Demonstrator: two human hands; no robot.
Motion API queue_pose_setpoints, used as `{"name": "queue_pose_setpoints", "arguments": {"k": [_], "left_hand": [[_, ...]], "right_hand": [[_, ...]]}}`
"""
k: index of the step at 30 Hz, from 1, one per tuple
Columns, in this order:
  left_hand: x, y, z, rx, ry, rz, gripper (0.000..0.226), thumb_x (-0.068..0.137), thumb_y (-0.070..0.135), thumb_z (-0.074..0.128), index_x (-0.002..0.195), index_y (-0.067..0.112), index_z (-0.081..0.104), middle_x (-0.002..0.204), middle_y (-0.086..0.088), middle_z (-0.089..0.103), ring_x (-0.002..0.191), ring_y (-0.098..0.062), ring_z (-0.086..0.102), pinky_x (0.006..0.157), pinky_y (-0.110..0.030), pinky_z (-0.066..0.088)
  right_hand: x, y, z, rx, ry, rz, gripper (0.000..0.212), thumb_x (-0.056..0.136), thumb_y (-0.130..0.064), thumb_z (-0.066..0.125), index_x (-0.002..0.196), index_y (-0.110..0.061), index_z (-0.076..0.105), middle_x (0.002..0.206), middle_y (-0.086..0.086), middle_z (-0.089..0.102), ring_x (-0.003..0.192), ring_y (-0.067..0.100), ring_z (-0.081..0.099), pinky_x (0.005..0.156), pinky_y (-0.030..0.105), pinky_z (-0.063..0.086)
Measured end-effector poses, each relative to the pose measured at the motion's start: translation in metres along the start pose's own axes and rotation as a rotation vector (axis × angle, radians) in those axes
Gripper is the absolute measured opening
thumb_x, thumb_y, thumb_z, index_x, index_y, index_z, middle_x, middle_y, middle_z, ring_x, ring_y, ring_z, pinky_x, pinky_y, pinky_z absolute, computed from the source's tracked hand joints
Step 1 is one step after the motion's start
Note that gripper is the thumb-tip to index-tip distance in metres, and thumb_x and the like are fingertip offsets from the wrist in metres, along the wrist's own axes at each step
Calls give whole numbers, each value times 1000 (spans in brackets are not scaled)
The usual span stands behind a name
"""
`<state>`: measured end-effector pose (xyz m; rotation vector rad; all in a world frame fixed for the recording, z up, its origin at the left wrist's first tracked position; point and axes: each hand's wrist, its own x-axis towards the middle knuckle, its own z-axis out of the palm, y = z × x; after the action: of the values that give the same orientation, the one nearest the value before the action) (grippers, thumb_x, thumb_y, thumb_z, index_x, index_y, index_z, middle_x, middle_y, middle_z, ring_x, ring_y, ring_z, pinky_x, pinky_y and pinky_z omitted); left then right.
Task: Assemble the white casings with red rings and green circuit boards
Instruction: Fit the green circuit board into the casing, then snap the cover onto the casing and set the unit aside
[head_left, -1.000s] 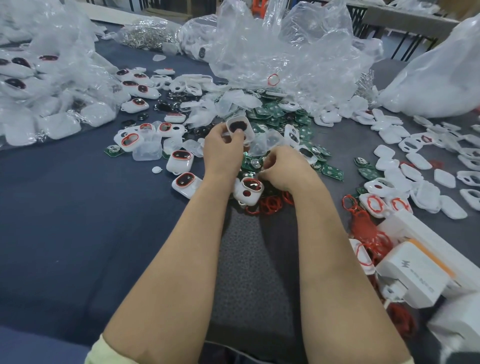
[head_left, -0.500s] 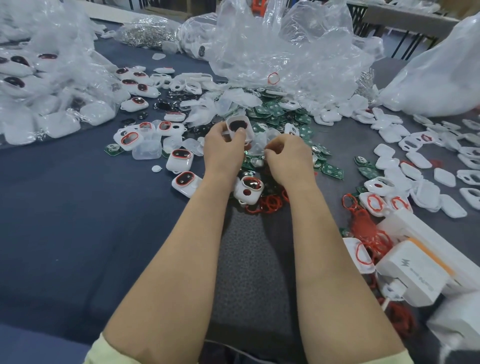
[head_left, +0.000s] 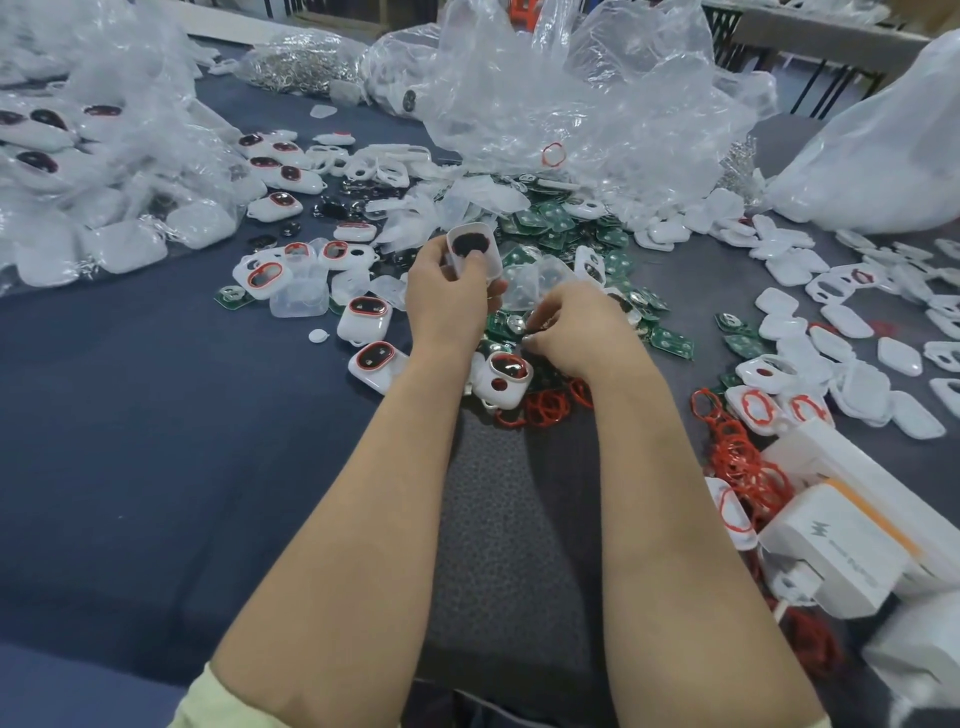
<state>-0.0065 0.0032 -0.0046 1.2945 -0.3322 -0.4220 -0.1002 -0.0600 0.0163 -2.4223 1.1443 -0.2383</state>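
My left hand (head_left: 447, 306) holds a white casing (head_left: 474, 251) upright above the table, its dark oval opening facing me. My right hand (head_left: 576, 327) rests just to its right with the fingertips pinched down in a pile of green circuit boards (head_left: 558, 228); what they pinch is too small to make out. A casing with a red ring fitted (head_left: 505, 378) lies between my wrists. Loose red rings (head_left: 545, 404) lie beside it, and more red rings (head_left: 737, 457) are heaped at the right.
Finished casings (head_left: 363, 319) lie left of my hands on the dark blue cloth. Clear plastic bags (head_left: 587, 93) fill the back and left. White casing halves (head_left: 810, 332) spread across the right. White boxes (head_left: 852, 540) sit at the near right.
My right hand rose toward the casing half a second ago and has come back down to the circuit boards. My left hand kept the casing nearly still.
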Motion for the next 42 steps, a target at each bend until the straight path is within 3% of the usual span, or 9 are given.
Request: {"name": "queue_pose_setpoints", "arguments": {"k": [14,16,18,20,25,30,36,38,42], "left_hand": [[-2,2,1,-29,-37,-20,15,97,7,51,111,8,57,91,-7,64,56,-5,67,62,-20,57],[-2,2,1,-29,-51,-30,21,96,6,52,116,7,57,98,-11,65,61,-6,68,64,-20,56],[-3,2,1,-20,-68,-30,23,94,3,51,116,9,57,104,-14,66,66,-8,69,68,-22,57],[-4,2,1,-15,-84,-29,27,93,1,52,118,10,57,105,-13,67,70,-10,69,73,-24,58],[-5,3,2,15,-103,-39,35,90,-2,55,124,5,53,105,-15,68,73,-12,70,72,-24,57],[-5,4,2,-13,-101,-49,25,93,2,54,117,1,49,95,-10,66,60,-4,68,63,-18,56],[-9,7,5,-40,-169,-49,14,92,0,54,94,13,50,87,-8,66,58,-5,68,57,-17,54],[-9,7,5,-36,-163,-44,16,92,-1,54,91,14,49,91,-11,66,58,-6,67,56,-17,54],[-9,8,4,-31,-176,-45,16,91,-1,54,89,15,51,91,-12,65,58,-7,68,57,-18,55]], "right_hand": [[9,0,7,-20,-4,25,18,90,-20,62,104,-10,65,110,13,64,105,31,58,91,41,51],[10,1,7,68,62,-16,13,91,-21,61,99,-11,63,106,8,64,102,27,57,89,33,48],[10,0,6,265,184,-52,5,92,-18,60,93,-13,57,92,-1,59,89,17,55,72,13,41],[9,-2,7,472,298,-70,6,91,-15,60,93,-15,55,85,-5,56,83,14,56,67,9,39],[9,-4,9,835,332,-25,9,88,-7,63,96,-12,62,85,4,65,77,16,63,82,39,56],[11,-4,12,759,402,-22,5,87,-10,65,92,-12,64,91,10,69,87,24,66,85,39,54],[9,-3,16,561,524,-110,7,87,-7,63,93,-8,66,81,-3,63,70,2,55,67,5,40],[9,-4,17,520,548,-133,8,87,-6,61,93,-7,66,83,0,64,76,10,57,70,9,42],[9,-5,19,457,552,-165,12,88,-4,58,96,-5,66,92,11,67,87,23,61,84,33,48]]}}
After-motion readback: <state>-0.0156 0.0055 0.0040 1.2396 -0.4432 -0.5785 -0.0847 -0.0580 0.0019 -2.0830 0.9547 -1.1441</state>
